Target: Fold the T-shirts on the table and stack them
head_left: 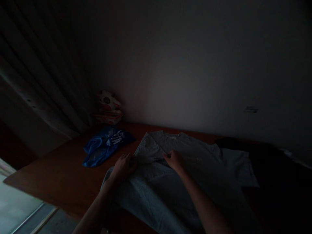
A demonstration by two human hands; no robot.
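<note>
A grey T-shirt (202,162) lies spread over the wooden table, its collar towards the wall. Its left side is turned inward, with the sleeve lying across the front. My left hand (123,167) is closed on the folded left edge. Near the middle of the chest, the fingers of my right hand (175,160) pinch the cloth. The lower part of the shirt hangs towards me in loose wrinkles between my forearms. Dim light hides the fingertips in part.
A crumpled blue plastic bag (104,148) with white print lies left of the shirt. Behind it stands a cow-shaped figure (109,105) by the wall. Dark cloth (275,172) is heaped at the right. A curtain (48,81) hangs at the left, beyond the table (56,172).
</note>
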